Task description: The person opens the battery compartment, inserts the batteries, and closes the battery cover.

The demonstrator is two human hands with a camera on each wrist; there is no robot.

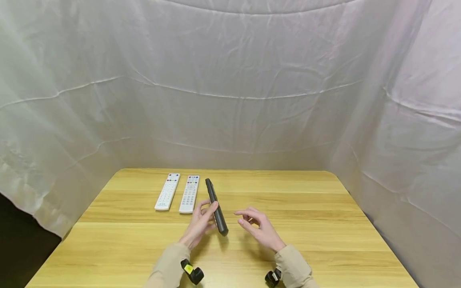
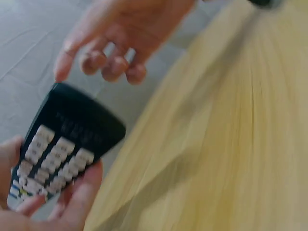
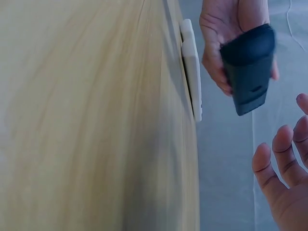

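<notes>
A black remote control [image 1: 217, 212] is held up on its edge above the table by my left hand [image 1: 199, 226], thumb on one side and fingers on the other. In the left wrist view the remote's light keys [image 2: 45, 161] face the left palm, and its broad end points toward the right hand. The right wrist view shows the smooth back of the black remote [image 3: 250, 79]. My right hand [image 1: 262, 231] hovers to the right of the remote with bent, relaxed fingers and nothing in them; a small gap separates it from the remote in the head view.
Two white remote controls [image 1: 168, 192] lie side by side at the back left of the wooden table [image 1: 306, 208], keys up. Grey cloth [image 1: 237, 120] hangs around the table's back and sides. A small black camera [image 1: 192, 273] is strapped at the left wrist.
</notes>
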